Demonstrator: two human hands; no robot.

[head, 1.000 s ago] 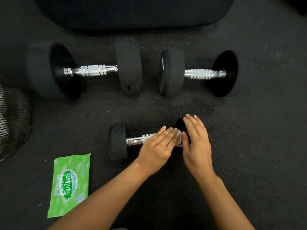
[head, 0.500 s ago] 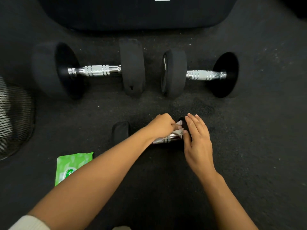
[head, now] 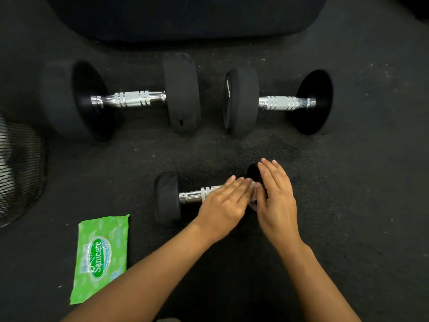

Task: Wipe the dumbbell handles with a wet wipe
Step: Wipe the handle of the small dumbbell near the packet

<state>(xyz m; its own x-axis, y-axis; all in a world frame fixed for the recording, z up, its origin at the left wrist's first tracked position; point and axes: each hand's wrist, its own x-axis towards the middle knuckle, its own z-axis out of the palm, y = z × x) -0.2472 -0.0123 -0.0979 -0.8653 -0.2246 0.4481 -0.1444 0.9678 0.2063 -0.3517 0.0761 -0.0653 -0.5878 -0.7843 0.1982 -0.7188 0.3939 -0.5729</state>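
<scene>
Step in hand: the person wipes the handle of the small dumbbell, the 1 nearest to them on the dark floor.
Doing it well: the wipe should go all the way round the shiny handle and into the little grooves, from 1 black end to the other, with a firm rub. The dumbbell can roll, so 1 hand should keep it from moving.
Left hand: it lies flat on top of the handle, palm down, fingers straight and close together. It covers the right part of the handle. It does not curl round anything that can be seen.
Right hand: it is flat too, fingers straight and pointing away, resting on the right black end of the small dumbbell.
Wet wipe: only a small white bit peeks out between the 2 hands. Which hand presses it down cannot be told.
Arms: both reach forward from the bottom of the view and meet over the dumbbell.
Wipe pack: the green pack lies on the floor, near the left arm.
Left big dumbbell: it lies farther away, not touched.
Right big dumbbell: it lies beside the other big 1, not touched.
</scene>
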